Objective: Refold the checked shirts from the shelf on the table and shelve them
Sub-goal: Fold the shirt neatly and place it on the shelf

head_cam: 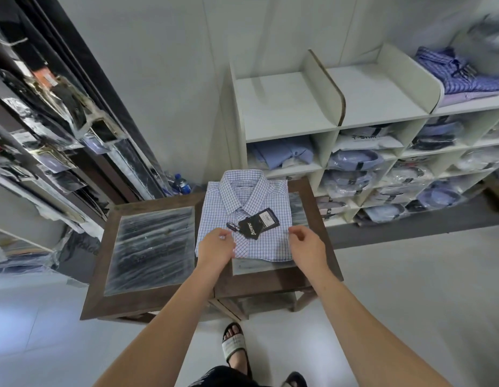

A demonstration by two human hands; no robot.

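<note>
The folded checked shirt (244, 208) is lying at the table (97, 289)'s far edge. The left hand (217, 245) is pressing it flat with relaxed fingers, probably smoothing. I cannot tell whether the right hand (308, 245) is pinching its edge.

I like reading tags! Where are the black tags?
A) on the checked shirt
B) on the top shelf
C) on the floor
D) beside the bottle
A: the tags lie on the front of the folded shirt on the table.
</note>
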